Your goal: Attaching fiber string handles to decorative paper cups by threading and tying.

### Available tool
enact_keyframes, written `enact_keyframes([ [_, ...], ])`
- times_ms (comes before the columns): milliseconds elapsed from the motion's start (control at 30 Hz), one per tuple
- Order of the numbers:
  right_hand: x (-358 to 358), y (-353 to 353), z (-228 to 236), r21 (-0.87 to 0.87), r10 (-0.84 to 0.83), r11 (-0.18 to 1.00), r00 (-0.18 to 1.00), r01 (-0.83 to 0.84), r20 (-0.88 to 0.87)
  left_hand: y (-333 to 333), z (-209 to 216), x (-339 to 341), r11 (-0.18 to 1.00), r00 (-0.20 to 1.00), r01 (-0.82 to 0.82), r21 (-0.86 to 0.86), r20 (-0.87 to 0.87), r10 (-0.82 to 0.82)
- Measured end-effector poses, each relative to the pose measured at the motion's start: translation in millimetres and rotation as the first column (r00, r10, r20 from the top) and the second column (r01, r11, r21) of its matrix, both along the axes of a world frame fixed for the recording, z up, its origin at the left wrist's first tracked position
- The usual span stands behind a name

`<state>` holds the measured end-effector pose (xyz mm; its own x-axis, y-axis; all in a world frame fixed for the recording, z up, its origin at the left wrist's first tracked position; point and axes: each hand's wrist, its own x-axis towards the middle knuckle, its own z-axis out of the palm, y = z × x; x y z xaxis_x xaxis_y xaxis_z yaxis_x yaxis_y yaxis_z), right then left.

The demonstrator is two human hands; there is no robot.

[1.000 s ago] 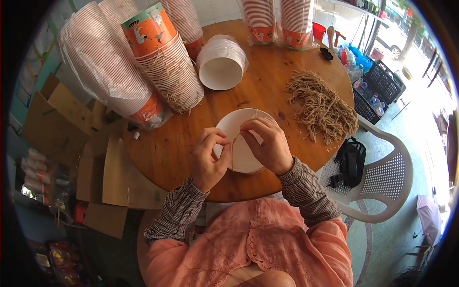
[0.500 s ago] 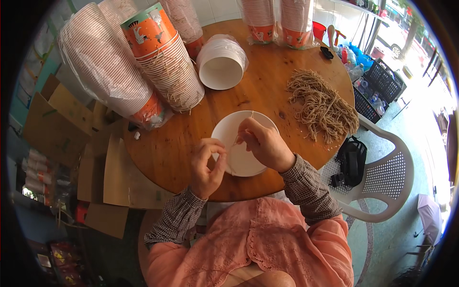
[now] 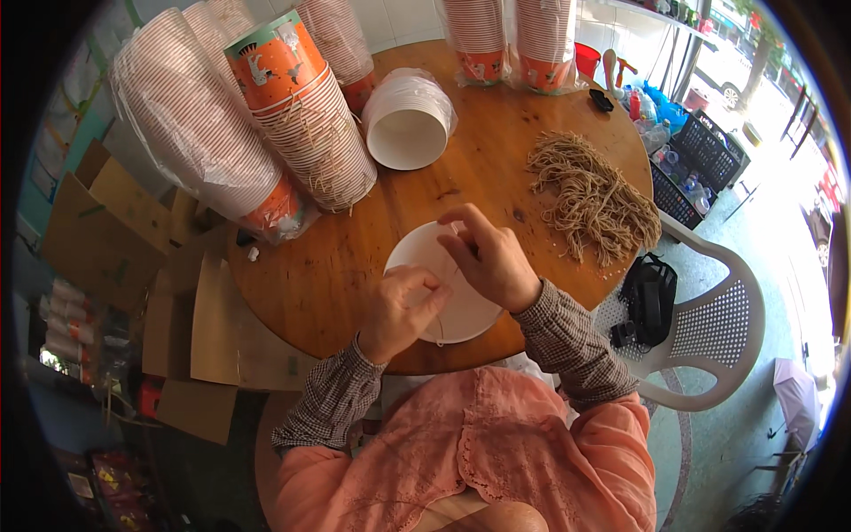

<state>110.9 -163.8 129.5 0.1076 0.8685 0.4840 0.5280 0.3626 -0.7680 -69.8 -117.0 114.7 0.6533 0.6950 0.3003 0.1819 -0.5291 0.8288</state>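
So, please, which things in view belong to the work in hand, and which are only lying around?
Seemingly in the work:
white bowl beneath left hand and right hand
tan string pile
bowl stack with strings

Probably just lying about:
black bag on white chair
lilac umbrella

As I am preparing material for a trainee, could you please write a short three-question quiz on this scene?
1. True or false: the tangled twine lies to the right of the white container.
2. Which rests on the pale chair: A, a stack of cups; B, a black object; C, an umbrella?
3. Fill in: checked ____ end at the wrists of the left hand and right hand.

Key: 1, true; 2, B; 3, sleeves.
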Motion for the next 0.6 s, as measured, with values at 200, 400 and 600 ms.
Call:
enact_keyframes([
  [200,56,33,-13,0.304,-0.454,0.859,0.888,0.412,0.079,-33,-4,-15,0.937,0.992,0.107,0.334,-0.092,-0.080],
  [400,84,45,-61,0.252,-0.499,0.836,0.866,0.487,-0.016,-23,-19,-13,0.748,0.996,0.090,0.657,-0.082,-0.047],
  [600,83,26,-81,0.074,-0.354,0.917,0.886,0.391,-0.301,19,-26,-17,0.558,0.993,0.009,0.830,-0.073,0.091],
])
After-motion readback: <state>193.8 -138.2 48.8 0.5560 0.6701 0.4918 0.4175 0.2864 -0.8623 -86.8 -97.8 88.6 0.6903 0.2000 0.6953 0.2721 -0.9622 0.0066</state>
